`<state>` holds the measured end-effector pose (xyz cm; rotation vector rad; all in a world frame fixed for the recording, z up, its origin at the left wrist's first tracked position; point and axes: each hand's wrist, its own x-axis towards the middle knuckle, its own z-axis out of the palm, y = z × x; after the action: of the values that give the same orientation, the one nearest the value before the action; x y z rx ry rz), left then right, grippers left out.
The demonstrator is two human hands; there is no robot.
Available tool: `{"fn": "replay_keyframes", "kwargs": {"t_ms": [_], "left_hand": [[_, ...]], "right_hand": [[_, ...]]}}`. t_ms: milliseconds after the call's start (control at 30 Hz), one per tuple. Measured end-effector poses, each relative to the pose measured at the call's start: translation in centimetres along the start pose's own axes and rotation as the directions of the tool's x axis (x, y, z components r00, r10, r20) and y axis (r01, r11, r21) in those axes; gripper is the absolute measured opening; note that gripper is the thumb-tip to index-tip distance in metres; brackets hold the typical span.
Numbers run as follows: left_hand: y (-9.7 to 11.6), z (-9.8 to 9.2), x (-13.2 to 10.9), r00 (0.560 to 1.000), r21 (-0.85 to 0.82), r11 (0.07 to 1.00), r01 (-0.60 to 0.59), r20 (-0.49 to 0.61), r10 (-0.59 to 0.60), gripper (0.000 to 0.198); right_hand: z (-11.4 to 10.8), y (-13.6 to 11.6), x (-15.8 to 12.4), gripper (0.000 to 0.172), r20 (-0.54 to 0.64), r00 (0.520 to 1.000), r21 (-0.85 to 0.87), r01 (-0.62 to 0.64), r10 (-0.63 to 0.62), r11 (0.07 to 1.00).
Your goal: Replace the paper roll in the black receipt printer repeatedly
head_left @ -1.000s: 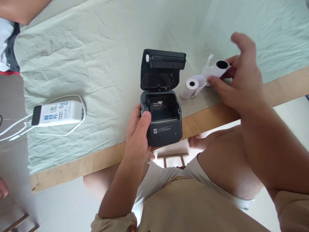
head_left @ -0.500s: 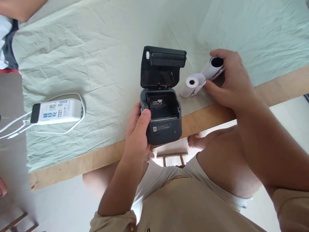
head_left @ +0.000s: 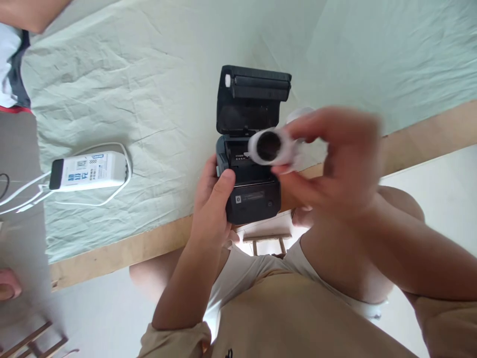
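Note:
A small black printer (head_left: 254,199) with its lid (head_left: 253,99) flipped up stands at the table's near edge. My left hand (head_left: 212,209) grips the printer's left side. My right hand (head_left: 335,159), blurred by motion, pinches a white paper roll (head_left: 269,146) and holds it just above the printer's open paper bay. A second white roll (head_left: 298,113) lies on the cloth behind my right hand and is mostly hidden by it.
A pale green cloth (head_left: 149,74) covers the wooden table (head_left: 112,253). A white power adapter (head_left: 89,171) with white cables lies at the left. Another person's arm (head_left: 26,12) shows at the top left corner. My knees are below the table edge.
My right hand closed on one paper roll at the right, lifted it and carried it left over the open printer. The left hand stayed on the printer.

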<state>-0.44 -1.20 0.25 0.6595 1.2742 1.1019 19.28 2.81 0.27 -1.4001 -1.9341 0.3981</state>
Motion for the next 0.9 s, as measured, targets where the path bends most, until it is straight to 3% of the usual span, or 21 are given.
{"fn": "replay_keyframes", "kwargs": {"t_ms": [67, 167, 267, 367, 500, 633, 733, 833, 900], "left_hand": [[0.0, 0.1, -0.1, 0.999, 0.004, 0.999, -0.044, -0.016, 0.044, 0.043], [0.1, 0.1, -0.3, 0.996, -0.007, 0.996, -0.087, -0.026, 0.087, 0.034], [0.1, 0.0, -0.3, 0.998, -0.022, 0.998, -0.058, -0.012, 0.058, 0.035], [0.1, 0.0, -0.3, 0.998, -0.022, 0.998, -0.059, 0.006, 0.059, 0.035], [-0.1, -0.1, -0.2, 0.998, -0.056, 0.997, -0.054, 0.015, 0.055, 0.04], [-0.5, -0.7, 0.2, 0.994, -0.054, 0.995, -0.078, 0.073, 0.082, 0.046], [-0.6, -1.2, 0.6, 0.99, 0.022, 0.997, -0.081, 0.114, 0.078, 0.055], [-0.4, -1.5, 0.6, 0.996, 0.048, 0.998, -0.033, 0.088, 0.029, 0.071], [-0.4, -1.6, 0.5, 0.997, 0.057, 0.998, -0.022, 0.081, 0.018, 0.078]], "right_hand": [[1.1, -1.9, 0.1, 0.014, 0.026, 0.996, -0.031, 0.088, -0.087, 0.996], [1.7, -2.4, 0.7, 0.02, 0.042, 0.989, -0.105, 0.148, -0.144, 0.983], [1.6, -1.8, 1.2, 0.023, 0.065, 0.982, -0.105, 0.185, -0.179, 0.977], [1.3, -1.7, 1.0, 0.028, -0.027, 0.963, -0.09, 0.267, -0.27, 0.96], [1.2, -2.0, 0.0, 0.024, -0.135, 0.879, 0.006, 0.463, -0.458, 0.887], [1.8, -1.5, -1.0, 0.014, -0.044, 0.815, 0.054, 0.579, -0.577, 0.814], [1.6, -1.0, -1.0, 0.02, 0.0, 0.784, 0.126, 0.616, -0.621, 0.777], [1.1, -0.6, -0.5, 0.002, -0.186, 0.813, 0.106, 0.575, -0.552, 0.811], [0.9, -0.2, -0.1, 0.018, -0.325, 0.839, 0.107, 0.49, -0.436, 0.865]]}}
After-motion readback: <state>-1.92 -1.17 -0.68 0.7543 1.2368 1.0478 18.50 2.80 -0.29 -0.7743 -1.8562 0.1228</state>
